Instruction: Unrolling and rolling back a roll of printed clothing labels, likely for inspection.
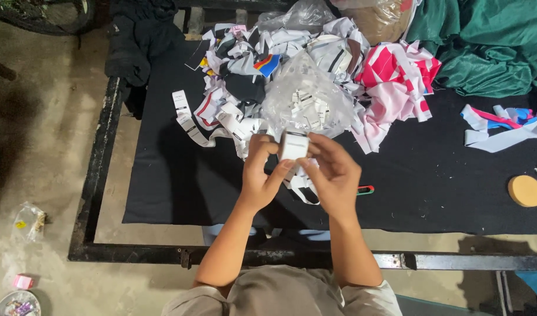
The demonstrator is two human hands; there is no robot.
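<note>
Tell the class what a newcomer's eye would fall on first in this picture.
Both hands, left hand and right hand, hold a small white label stack at centre. Just behind sits a clear plastic bag of labels amid a heap of fabric strips; green satin cloth fills the far right corner.

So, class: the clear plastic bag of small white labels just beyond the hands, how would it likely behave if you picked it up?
The plastic bag looks thin and crinkled, so it would probably sag and change shape. Its small white labels seem like light slips, so likely light for its size. The glossy film may be a bit slippery.
</note>
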